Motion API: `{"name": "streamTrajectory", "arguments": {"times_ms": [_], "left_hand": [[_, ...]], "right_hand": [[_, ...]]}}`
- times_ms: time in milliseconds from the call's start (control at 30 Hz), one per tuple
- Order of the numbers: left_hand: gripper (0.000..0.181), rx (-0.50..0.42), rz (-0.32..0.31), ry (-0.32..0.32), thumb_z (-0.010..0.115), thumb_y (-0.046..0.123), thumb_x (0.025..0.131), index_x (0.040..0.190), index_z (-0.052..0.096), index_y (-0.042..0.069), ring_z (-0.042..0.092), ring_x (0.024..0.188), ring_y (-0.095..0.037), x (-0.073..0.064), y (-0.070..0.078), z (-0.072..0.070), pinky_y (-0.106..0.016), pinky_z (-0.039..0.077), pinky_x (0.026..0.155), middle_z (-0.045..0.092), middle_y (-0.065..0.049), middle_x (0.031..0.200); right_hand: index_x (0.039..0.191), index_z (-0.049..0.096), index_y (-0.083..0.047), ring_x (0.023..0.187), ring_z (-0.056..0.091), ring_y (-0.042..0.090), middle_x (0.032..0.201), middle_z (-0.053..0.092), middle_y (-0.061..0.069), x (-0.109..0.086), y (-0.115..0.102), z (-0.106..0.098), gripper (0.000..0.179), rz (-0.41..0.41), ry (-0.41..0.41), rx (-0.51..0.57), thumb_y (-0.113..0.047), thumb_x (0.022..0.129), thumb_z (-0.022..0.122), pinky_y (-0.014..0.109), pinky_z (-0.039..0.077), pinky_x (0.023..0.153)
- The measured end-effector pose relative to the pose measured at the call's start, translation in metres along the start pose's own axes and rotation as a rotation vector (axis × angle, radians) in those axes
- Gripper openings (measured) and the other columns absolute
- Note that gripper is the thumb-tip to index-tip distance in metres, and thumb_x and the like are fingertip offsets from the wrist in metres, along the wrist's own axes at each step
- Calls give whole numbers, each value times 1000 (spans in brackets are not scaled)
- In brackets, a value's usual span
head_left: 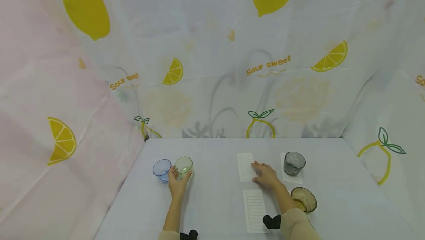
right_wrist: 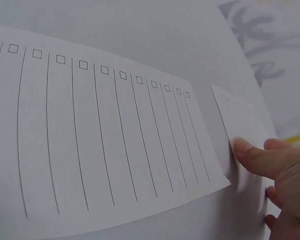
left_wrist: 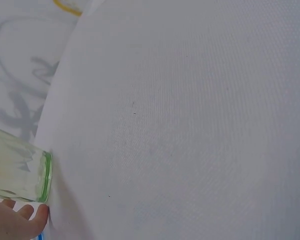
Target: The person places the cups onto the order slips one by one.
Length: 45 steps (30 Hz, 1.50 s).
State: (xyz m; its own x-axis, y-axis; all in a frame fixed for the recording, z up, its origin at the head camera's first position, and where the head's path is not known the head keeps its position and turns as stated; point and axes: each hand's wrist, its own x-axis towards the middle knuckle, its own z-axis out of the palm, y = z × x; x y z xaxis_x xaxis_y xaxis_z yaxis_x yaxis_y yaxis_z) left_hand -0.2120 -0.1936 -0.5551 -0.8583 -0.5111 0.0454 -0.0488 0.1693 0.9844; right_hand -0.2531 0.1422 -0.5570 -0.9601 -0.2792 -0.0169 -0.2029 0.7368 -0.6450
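On the left of the table, my left hand grips a clear green glass, thumb on one side and fingers on the other. In the left wrist view the green glass shows its thick base. A blue glass stands just left of it, close to the fingers. My right hand reaches over the right edge of the far lined paper sheet, fingers extended. The right wrist view has the thumb at that sheet's edge.
A nearer lined sheet with small checkboxes lies in front of the far one. To the right, a grey glass stands on another paper. An amber glass sits beside my right forearm. Lemon-print cloth hangs behind the white table.
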Motion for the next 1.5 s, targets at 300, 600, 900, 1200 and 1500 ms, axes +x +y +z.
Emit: {"name": "streamTrajectory", "arguments": {"times_ms": [300, 600, 900, 1200, 1500], "left_hand": [[81, -1, -7, -9, 76, 14, 79, 141, 27, -5, 32, 130, -48, 0, -1, -1, -57, 30, 107, 32, -34, 142], [81, 0, -7, -18, 76, 16, 79, 141, 27, -3, 32, 129, -49, 1, -3, -2, -59, 31, 105, 32, -33, 143], [81, -1, -7, -11, 76, 15, 79, 141, 28, -3, 33, 129, -50, 2, -5, -3, -58, 32, 105, 33, -33, 142], [81, -1, -17, -18, 77, 16, 78, 141, 28, -3, 33, 128, -50, 0, -5, -2, -57, 32, 105, 33, -33, 142], [79, -7, -12, -11, 76, 14, 79, 140, 29, -3, 34, 128, -49, 0, -6, -2, -56, 33, 105, 34, -33, 141]], "right_hand": [[131, 52, -1, 130, 29, 46, 143, 42, 17, -1, 3, 2, 61, -4, -21, -43, -16, 77, 74, 67, 22, 101], [127, 54, 4, 128, 33, 46, 140, 46, 17, -1, 6, 5, 61, -31, 14, -62, -22, 77, 75, 66, 24, 100], [127, 55, 2, 128, 32, 48, 142, 42, 20, -2, 3, 5, 62, -41, 12, -85, -25, 76, 76, 68, 24, 97], [128, 55, 1, 128, 29, 50, 141, 44, 18, -1, 1, 3, 58, -60, -16, -109, -30, 82, 71, 68, 24, 94], [122, 61, 0, 130, 32, 47, 136, 51, 15, 1, 0, 7, 56, -55, 72, -125, -33, 78, 74, 65, 25, 92]]}}
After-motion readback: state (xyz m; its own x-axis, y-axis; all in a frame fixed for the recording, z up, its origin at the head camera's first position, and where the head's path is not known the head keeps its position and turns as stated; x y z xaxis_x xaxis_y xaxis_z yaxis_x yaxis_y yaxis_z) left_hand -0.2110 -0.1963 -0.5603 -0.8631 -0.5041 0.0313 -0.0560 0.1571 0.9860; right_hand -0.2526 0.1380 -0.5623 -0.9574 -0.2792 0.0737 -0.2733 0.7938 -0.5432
